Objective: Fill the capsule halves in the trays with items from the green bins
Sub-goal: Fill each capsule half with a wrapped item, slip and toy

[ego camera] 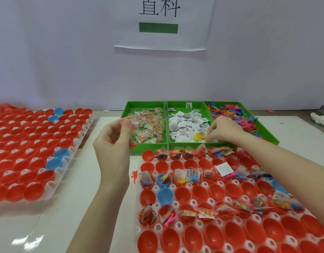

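At far left a tray of empty red capsule halves (pixel 29 143) lies on the white surface (pixel 75 207), well apart from the work; next, the left hand (pixel 113 141) is raised, its grip pinching a clear bead packet (pixel 133 125) between thumb and fingers above the left green bin (pixel 144 123); such packets look light, crinkly and slippery, best taken by a corner. The middle green bin (pixel 186 125) holds folded paper slips, thin and limp; the right hand (pixel 223 128) reaches over its front edge, its grip narrowed to a fingertip pinch on what seems a small item, though I cannot tell which. The right green bin (pixel 236 115) holds soft, bendy toy figures. The near tray (pixel 175 201) sits just in front of the bins, some halves filled, many empty; the bin walls are low and open surface lies between the two trays.
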Action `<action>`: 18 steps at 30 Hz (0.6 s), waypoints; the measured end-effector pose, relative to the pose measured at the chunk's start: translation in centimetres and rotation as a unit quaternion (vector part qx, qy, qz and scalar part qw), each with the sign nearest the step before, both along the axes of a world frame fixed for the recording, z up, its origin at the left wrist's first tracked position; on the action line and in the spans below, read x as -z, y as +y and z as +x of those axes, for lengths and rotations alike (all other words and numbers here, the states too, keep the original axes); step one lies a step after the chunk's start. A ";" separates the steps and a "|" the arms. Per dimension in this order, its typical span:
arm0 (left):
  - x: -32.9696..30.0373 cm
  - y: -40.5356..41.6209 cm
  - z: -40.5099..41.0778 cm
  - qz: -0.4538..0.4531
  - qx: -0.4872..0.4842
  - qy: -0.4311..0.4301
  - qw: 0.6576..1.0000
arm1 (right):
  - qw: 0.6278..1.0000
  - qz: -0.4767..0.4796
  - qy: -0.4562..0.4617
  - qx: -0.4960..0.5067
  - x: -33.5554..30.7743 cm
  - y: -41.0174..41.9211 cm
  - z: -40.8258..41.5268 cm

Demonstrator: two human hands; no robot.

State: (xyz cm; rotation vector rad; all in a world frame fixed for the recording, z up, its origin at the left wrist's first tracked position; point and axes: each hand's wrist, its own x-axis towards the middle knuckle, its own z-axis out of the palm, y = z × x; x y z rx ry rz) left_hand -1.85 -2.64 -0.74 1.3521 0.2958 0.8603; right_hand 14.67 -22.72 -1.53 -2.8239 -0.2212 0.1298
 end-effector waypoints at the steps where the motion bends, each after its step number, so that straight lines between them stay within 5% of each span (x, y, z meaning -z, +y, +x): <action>1: -0.1 0.0 0.0 0.000 0.000 0.001 1.000 | 1.000 0.028 0.008 -0.001 -0.2 -0.2 0.0; 3: -0.2 0.1 0.1 0.004 0.005 0.003 1.000 | 0.999 0.031 -0.037 -0.004 -0.5 -0.7 0.1; 6: -0.3 0.1 0.0 0.018 0.026 0.010 0.999 | 0.967 -0.094 -0.237 -0.020 -1.0 -1.2 -0.4; 8: -0.4 -0.1 -0.1 0.020 0.056 0.016 0.998 | 0.947 -0.082 -0.310 -0.022 -1.5 -1.2 -1.2; 11: -0.7 -1.1 -0.5 -0.006 0.117 0.026 0.993 | 0.949 0.244 -0.201 -0.011 -3.3 -0.4 -3.6; 13: -1.1 -2.0 -0.9 -0.017 0.176 0.043 0.983 | 0.903 0.425 -0.042 -0.042 -4.8 0.1 -6.8; 18: -2.4 -3.8 -2.2 0.047 0.324 0.098 0.940 | 0.891 0.408 0.067 -0.187 -6.5 -0.2 -14.5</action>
